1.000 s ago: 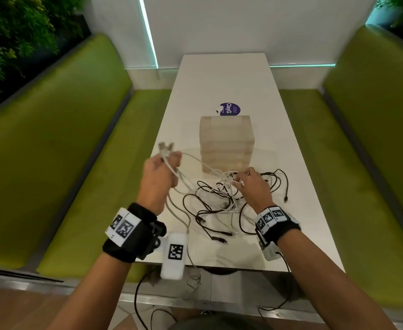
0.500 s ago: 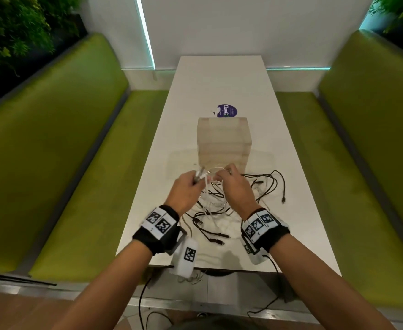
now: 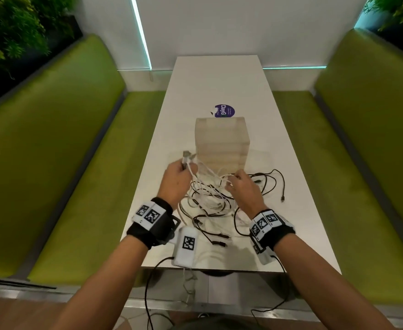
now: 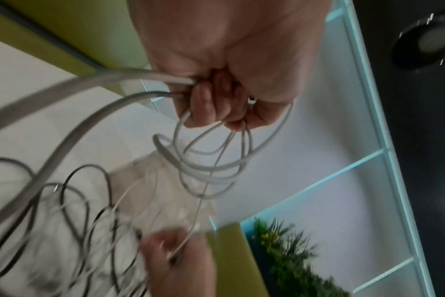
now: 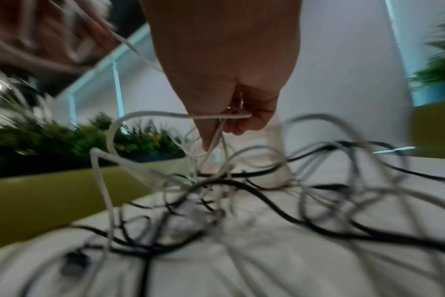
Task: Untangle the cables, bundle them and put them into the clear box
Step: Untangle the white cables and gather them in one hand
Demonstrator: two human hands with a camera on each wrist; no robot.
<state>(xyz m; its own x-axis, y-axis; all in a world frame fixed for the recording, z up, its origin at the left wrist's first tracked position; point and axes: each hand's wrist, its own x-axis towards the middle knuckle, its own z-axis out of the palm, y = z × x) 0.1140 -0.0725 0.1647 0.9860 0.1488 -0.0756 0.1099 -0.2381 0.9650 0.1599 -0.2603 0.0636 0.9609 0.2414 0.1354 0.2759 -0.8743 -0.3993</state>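
A tangle of white cables (image 3: 207, 198) and black cables (image 3: 270, 184) lies on the white table (image 3: 217, 75) in front of the clear box (image 3: 222, 141). My left hand (image 3: 178, 177) is raised over the tangle's left side and grips several loops of white cable (image 4: 211, 160) in its curled fingers, with plugs (image 3: 186, 155) sticking up above the fist. My right hand (image 3: 243, 189) pinches a strand of white cable (image 5: 181, 115) between thumb and fingers, just above the heap. A thin white strand runs taut between the two hands.
Green bench seats (image 3: 65, 163) run along both sides of the narrow table. A purple round sticker (image 3: 224, 111) sits behind the box. Black plug ends (image 3: 219, 242) lie near the table's front edge, one black cable end (image 3: 282, 199) at the right.
My left hand swung in to meet the right hand, then moved back left and up a little with the white loops. The right hand stayed over the tangle.
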